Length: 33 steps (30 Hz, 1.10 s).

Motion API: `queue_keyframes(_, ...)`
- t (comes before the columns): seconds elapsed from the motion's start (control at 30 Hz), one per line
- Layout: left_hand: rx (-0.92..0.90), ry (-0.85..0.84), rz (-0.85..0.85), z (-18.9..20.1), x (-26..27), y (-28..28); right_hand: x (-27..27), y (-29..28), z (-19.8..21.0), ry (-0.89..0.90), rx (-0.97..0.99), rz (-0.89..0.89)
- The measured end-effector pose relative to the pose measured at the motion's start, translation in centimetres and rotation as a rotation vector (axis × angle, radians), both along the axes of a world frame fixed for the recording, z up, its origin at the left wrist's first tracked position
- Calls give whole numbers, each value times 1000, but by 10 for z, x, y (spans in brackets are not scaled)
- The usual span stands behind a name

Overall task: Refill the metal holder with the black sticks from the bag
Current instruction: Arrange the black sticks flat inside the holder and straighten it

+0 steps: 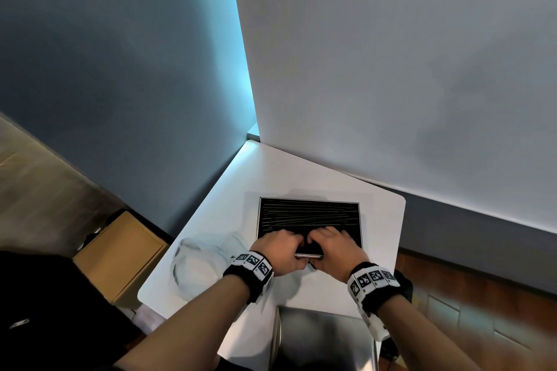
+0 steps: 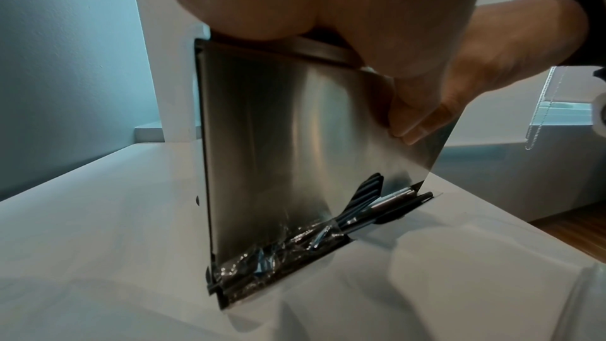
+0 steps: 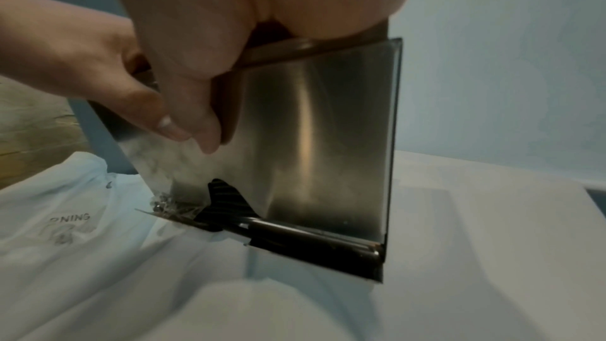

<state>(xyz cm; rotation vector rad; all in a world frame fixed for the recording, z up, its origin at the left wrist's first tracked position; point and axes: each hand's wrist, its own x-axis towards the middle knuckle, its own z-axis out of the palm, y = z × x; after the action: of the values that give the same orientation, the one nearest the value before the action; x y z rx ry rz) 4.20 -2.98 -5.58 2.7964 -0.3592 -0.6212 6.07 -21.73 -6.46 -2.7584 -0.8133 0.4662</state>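
A white counter (image 1: 229, 199) sits low at centre, wedged into a corner of blue-grey walls (image 1: 105, 54). Cyan light (image 1: 241, 63) glows along the corner seam. Wooden floor (image 1: 482, 274) shows lower right; a cardboard box (image 1: 120, 253) stands lower left.

Both forearms extended forward, bare, marker-printed bands worn at wrists. Left hand (image 1: 281, 253) and right hand (image 1: 333, 251) placed side by side, nearly touching, knuckles up. Fingers (image 1: 289, 235) of each curled over near rim of metal holder (image 2: 279, 152), thumbs (image 3: 196, 123) pressed against its front face.
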Motion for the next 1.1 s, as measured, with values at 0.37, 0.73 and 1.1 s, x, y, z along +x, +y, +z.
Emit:
queue_keyframes(0.37, -1, 14, 21, 1, 0, -3, -1, 2, 8, 121, -16, -18)
queue_keyframes(0.73, 52, 45, -27, 2, -5, -2, -6, 2, 11, 114, -33, -40)
queue_keyframes(1.1, 121, -4, -50, -1, -12, -6, -15, 0, 7, 13, -25, 2)
